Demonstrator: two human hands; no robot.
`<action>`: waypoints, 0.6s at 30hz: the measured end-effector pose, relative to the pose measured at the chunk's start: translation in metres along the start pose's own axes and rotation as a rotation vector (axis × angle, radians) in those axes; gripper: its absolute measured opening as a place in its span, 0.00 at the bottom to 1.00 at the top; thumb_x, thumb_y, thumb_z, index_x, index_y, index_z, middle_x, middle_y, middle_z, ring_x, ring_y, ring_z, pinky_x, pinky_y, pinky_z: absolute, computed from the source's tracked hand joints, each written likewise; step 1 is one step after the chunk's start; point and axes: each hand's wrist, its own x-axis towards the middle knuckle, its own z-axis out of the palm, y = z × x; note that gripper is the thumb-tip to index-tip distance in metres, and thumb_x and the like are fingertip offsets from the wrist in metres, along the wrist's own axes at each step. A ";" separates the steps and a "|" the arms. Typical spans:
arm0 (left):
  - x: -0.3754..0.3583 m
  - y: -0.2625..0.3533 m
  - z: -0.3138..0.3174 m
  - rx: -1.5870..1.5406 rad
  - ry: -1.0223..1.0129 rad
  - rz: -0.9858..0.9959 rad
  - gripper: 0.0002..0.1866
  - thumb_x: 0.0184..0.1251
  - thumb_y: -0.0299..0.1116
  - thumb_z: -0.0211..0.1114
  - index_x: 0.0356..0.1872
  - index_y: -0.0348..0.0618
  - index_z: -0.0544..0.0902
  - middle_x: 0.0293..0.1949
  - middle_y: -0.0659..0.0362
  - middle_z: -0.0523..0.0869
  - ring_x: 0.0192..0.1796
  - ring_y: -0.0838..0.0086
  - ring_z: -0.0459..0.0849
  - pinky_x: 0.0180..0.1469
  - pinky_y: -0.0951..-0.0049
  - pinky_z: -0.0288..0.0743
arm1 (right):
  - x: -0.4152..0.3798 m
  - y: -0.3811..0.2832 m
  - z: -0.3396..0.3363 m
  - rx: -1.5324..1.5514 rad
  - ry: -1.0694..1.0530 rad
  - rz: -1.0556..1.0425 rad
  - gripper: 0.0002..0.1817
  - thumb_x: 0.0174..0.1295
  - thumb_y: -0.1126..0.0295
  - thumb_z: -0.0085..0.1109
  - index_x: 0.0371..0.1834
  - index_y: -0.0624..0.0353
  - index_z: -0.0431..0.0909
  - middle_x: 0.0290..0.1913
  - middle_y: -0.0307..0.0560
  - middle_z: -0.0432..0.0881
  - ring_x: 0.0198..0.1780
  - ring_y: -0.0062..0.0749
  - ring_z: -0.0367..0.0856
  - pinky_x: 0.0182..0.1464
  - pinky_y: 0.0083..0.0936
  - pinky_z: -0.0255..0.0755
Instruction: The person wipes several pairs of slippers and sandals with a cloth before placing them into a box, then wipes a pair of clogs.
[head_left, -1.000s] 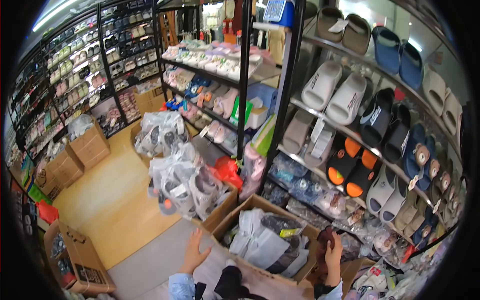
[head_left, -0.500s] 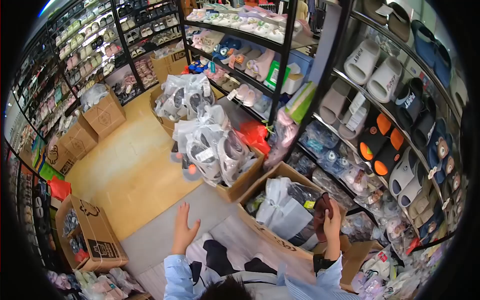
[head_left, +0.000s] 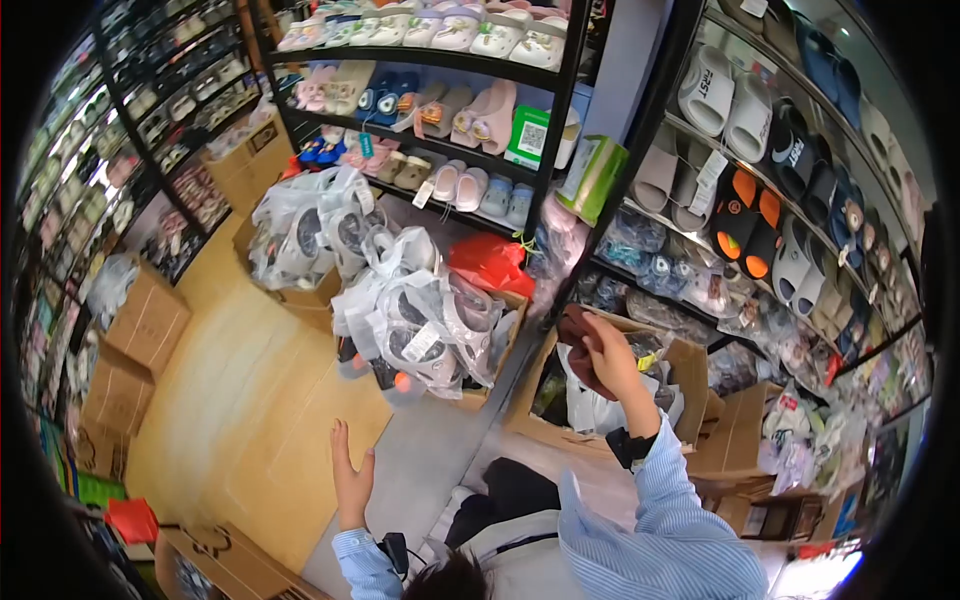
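Note:
My right hand (head_left: 616, 360) is closed around a dark reddish-brown slipper (head_left: 578, 340), held above an open cardboard box (head_left: 560, 436). Part of the slipper is hidden by my fingers. Inside the box lie clear and white plastic bags (head_left: 590, 408) with dark items in them. My left hand (head_left: 352, 478) hangs over the floor with thumb and fingers apart, holding nothing. In front of it, bagged grey clogs (head_left: 425, 335) are heaped on another box.
A shoe rack (head_left: 420, 60) stands ahead, with a red plastic bag (head_left: 490, 264) below it. Slippers fill the shelves on the right (head_left: 690, 230). Cardboard boxes (head_left: 145, 315) line the left side of the yellow floor (head_left: 240, 400). Another box (head_left: 735, 440) stands at right.
My right hand has moved forward with the slipper, toward the far side of the box. The view has turned to the right. My left hand remains open and low.

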 end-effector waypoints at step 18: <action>0.267 -0.044 -0.063 0.121 -0.195 0.131 0.34 0.60 0.32 0.65 0.68 0.38 0.63 0.71 0.44 0.59 0.74 0.49 0.52 0.72 0.57 0.50 | 0.141 -0.008 0.182 0.181 -0.086 0.191 0.20 0.62 0.75 0.52 0.59 0.58 0.71 0.54 0.59 0.77 0.56 0.54 0.75 0.58 0.35 0.69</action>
